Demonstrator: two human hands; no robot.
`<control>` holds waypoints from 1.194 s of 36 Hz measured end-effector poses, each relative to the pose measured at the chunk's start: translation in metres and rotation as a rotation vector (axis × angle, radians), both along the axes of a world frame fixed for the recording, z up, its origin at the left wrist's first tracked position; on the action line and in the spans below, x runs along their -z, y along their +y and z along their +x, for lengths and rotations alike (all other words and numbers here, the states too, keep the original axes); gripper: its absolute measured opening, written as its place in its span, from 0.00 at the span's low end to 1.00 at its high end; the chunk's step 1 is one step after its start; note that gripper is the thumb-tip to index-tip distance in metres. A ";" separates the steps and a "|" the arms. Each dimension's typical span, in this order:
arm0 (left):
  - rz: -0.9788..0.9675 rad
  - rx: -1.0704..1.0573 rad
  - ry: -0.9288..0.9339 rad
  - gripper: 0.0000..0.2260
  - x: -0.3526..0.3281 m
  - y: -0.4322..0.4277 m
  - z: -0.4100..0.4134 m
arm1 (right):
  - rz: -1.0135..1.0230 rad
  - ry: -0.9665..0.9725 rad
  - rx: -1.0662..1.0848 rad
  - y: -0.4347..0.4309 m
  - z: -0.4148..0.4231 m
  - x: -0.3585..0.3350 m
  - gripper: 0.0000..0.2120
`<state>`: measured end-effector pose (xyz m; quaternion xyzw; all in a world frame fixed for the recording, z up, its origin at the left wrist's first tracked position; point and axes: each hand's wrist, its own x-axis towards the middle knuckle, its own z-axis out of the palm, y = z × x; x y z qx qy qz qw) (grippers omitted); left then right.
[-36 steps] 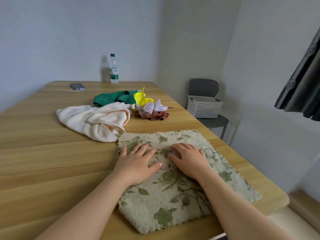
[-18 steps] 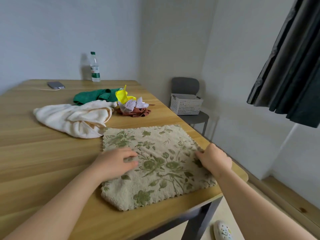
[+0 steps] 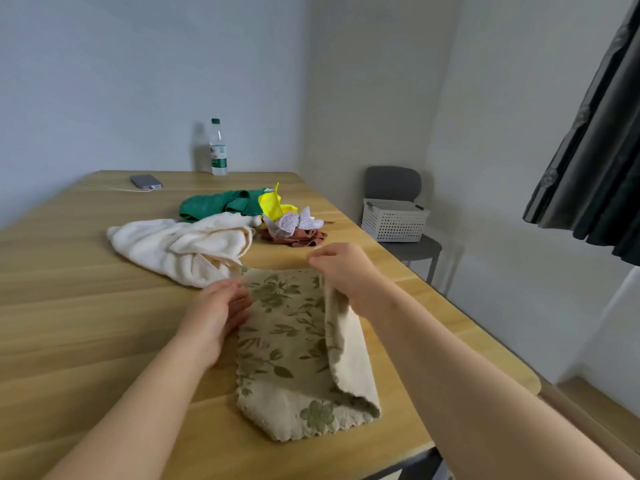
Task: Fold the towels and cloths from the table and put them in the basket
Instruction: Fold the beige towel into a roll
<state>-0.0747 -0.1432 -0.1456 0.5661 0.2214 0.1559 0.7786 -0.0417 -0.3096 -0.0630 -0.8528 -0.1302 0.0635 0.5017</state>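
Your right hand is raised over the far right part of the floral towel, its fingers pinching the towel's right edge and lifting it, so that the pale underside shows along a fold that runs down toward the near right corner. Your left hand rests on the wooden counter at the towel's left edge, fingers loosely spread and lying flat, the tips touching the cloth near its far left corner. The towel itself lies on the near right part of the counter, its left portion flat and its right portion turned up and partly over. Just beyond it a cream towel sits crumpled, touching the floral towel's far left corner. Farther back lie a green cloth, a yellow cloth, a pale dotted cloth and a brown cloth, bunched close together. At the counter's far end stand a water bottle and a phone with a cable attached. The white perforated basket sits on the seat of a grey chair beside the counter's right side, well apart from your hands. A dark curtain hangs at the right.
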 end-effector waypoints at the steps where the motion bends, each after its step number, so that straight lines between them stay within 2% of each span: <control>1: -0.086 -0.012 0.007 0.09 -0.001 0.004 0.000 | -0.001 0.017 -0.095 0.010 -0.004 0.000 0.13; 4: -0.217 0.004 0.032 0.08 -0.001 0.012 -0.002 | -0.057 0.233 -0.430 0.025 -0.011 0.003 0.11; 6: -0.184 0.053 0.058 0.08 -0.001 0.013 -0.002 | -0.017 0.362 -0.493 0.025 -0.011 0.009 0.07; 7: -0.165 0.062 0.057 0.09 -0.001 0.012 -0.001 | -0.001 0.346 -0.447 0.024 -0.009 0.013 0.08; 10: -0.041 0.007 0.043 0.07 0.004 0.013 0.005 | -0.166 0.099 -0.243 0.021 -0.004 0.029 0.16; 13: 0.124 -0.053 0.075 0.06 0.010 0.013 0.007 | -0.423 -0.012 -0.301 0.017 -0.008 0.050 0.21; 16: 0.234 -0.004 0.056 0.07 0.015 0.007 0.005 | -0.768 -0.164 -0.336 0.009 -0.010 0.064 0.22; 21: 0.298 0.249 -0.020 0.11 0.008 -0.016 -0.004 | -0.929 -0.241 -0.288 -0.020 0.009 0.061 0.22; 23: 0.445 0.386 -0.052 0.13 0.005 -0.026 -0.008 | -0.985 -0.257 -0.239 -0.036 0.018 0.057 0.25; 26: 0.619 0.642 -0.071 0.15 0.005 -0.039 -0.013 | -1.112 -0.401 -0.108 -0.058 0.022 0.054 0.30; 28: 0.666 0.723 -0.082 0.15 0.007 -0.046 -0.013 | -1.042 -0.494 -0.034 -0.064 0.015 0.056 0.29; 30: 0.747 0.644 -0.097 0.14 0.009 -0.050 -0.012 | -0.897 -0.509 -0.018 -0.062 0.005 0.060 0.22; 32: 0.951 0.504 -0.091 0.14 0.013 -0.049 -0.010 | -0.840 -0.440 -0.057 -0.059 -0.006 0.066 0.17; 34: 1.201 0.375 -0.071 0.12 0.015 -0.047 -0.010 | -0.890 -0.369 -0.110 -0.060 -0.012 0.075 0.22; 37: 1.411 0.251 -0.079 0.16 0.015 -0.046 -0.010 | -0.856 -0.371 -0.096 -0.066 -0.014 0.085 0.24; 43: 1.592 0.327 -0.028 0.21 0.013 -0.048 -0.008 | -0.699 -0.421 -0.235 -0.063 -0.014 0.086 0.17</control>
